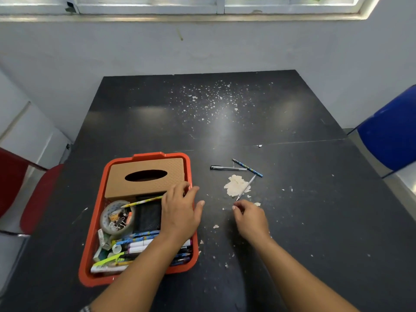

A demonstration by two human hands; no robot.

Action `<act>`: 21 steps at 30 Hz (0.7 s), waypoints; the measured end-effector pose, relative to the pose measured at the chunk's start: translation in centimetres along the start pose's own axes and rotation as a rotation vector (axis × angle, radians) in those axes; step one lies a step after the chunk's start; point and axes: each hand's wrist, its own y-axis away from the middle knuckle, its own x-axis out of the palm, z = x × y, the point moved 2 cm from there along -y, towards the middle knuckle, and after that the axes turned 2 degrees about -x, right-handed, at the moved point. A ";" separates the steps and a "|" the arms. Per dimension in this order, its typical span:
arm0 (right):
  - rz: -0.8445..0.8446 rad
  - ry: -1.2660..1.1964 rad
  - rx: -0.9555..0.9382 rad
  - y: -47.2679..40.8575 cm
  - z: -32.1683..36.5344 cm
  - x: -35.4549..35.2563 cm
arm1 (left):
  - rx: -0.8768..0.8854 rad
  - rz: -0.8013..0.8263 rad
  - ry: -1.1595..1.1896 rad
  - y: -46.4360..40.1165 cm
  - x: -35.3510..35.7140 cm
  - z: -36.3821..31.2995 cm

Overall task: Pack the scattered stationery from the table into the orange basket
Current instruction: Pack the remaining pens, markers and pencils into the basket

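Orange basket point(92, 224) under left hand point(180, 212) (pens point(236, 172) beyond)

orange basket point(91, 233), tan tissue box point(144, 176), black table point(292, 221)

On the black table point(292, 199): three loose pens, namely one black-capped pen point(227, 168), one blue patterned pen point(247, 168), one silver pen point(246, 187). One orange basket point(90, 244). Inside: one tan tissue box point(126, 176), one tape roll point(105, 219), one yellow pencil point(141, 201); markers too piled to count. Two hands. Two chairs: one red point(38, 199), one blue point(391, 136).
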 end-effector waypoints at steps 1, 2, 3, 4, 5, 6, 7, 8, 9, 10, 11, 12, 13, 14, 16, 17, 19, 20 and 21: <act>-0.007 0.036 -0.018 -1.0 0.2 -0.4 | 0.000 0.007 -0.019 -0.5 0.1 -0.2; 0.002 0.069 -0.009 -2.3 -0.4 -0.1 | -0.010 0.022 -0.043 -0.7 1.2 -0.2; -0.020 0.091 -0.024 -3.2 0.0 -0.4 | -0.020 0.023 -0.065 -1.0 1.1 -0.4; -0.040 0.118 -0.043 -3.7 0.3 -0.6 | -0.025 0.022 -0.103 -0.9 0.8 -0.4; -0.051 0.154 -0.051 -4.7 0.4 -0.8 | -0.050 0.038 -0.144 -1.1 0.9 -0.5; -0.058 0.194 -0.059 -6.0 0.5 -0.8 | -0.076 0.052 -0.179 -1.4 1.2 -0.6; -0.064 0.237 -0.069 -7.1 0.5 -0.9 | -0.101 0.064 -0.208 -1.5 1.4 -0.6; -0.066 0.277 -0.075 -8.1 0.4 -0.9 | -0.122 0.067 -0.232 -1.5 1.6 -0.5; -0.069 0.318 -0.086 -8.9 0.5 -1.0 | -0.132 0.070 -0.250 -1.5 1.5 -0.5; -0.070 0.360 -0.098 -9.8 0.5 -0.9 | -0.136 0.081 -0.268 -1.4 1.7 -0.5; -0.076 0.391 -0.111 -10.7 0.6 -0.9 | -0.141 0.084 -0.279 -1.4 1.8 -0.5; -0.080 0.413 -0.125 -11.5 0.7 -0.9 | -0.143 0.084 -0.283 -1.4 1.8 -0.5; -0.072 0.432 -0.140 -12.4 0.8 -0.6 | -0.146 0.087 -0.288 -1.5 2.0 -0.4; -0.069 0.451 -0.150 -13.0 0.9 -0.6 | -0.145 0.086 -0.290 -1.5 1.9 -0.5; -0.064 0.496 -0.170 -14.1 1.2 -0.3 | -0.151 0.089 -0.290 -1.4 2.1 -0.5; -0.069 0.523 -0.185 -14.6 1.3 -0.2 | -0.151 0.089 -0.290 -1.4 2.1 -0.5; -0.072 0.573 -0.204 -15.3 1.6 0.1 | -0.155 0.098 -0.295 -1.4 2.0 -0.4; -0.065 0.595 -0.213 -15.6 1.7 0.3 | -0.159 0.104 -0.297 -1.4 2.0 -0.4; -0.056 0.619 -0.221 -15.9 1.7 0.5 | -0.161 0.107 -0.298 -1.4 2.0 -0.4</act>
